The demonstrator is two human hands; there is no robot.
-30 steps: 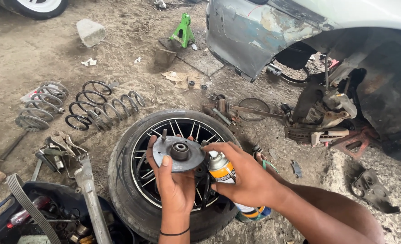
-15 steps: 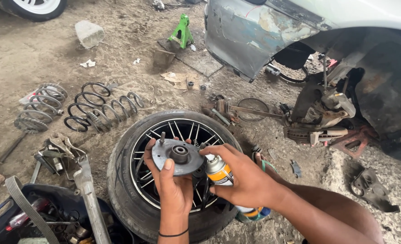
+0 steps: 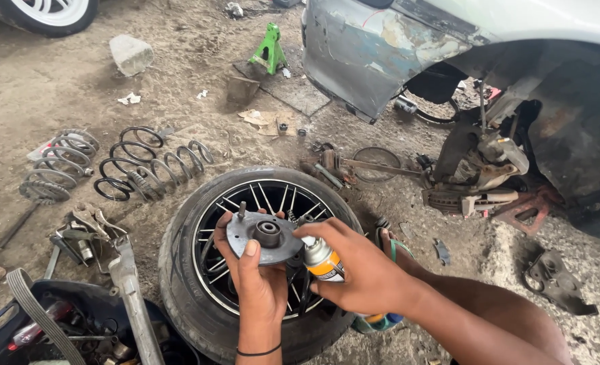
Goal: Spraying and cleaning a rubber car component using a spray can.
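low in the centre of the frame, the left hand [image 3: 259, 287] is gripping a round grey metal strut mount plate [image 3: 265, 236] from below, thumb pressing on its lower rim, fingers curling behind it. the plate is showing a dark raised hub in the middle and a threaded stud sticking up at its upper left edge. just to its right, the right hand [image 3: 364, 270] is closing around a small spray can [image 3: 322, 260], silver at the top with an orange band, its white nozzle pointing at the plate's edge, forefinger lying over the top.

both hands are hovering over a wheel [image 3: 259, 263] lying flat on the gritty dirt ground, black rubber tyre around a dark multi-spoke alloy rim. at centre left, black coil springs [image 3: 151, 169] are lying on their sides, another pair of springs [image 3: 56, 165] further left. a green jack stand [image 3: 269, 51] is standing at upper centre. at the right, a grey car body with peeling paint [image 3: 381, 54] is showing a bare, rusty brake and hub assembly [image 3: 479, 169] in its wheel arch.
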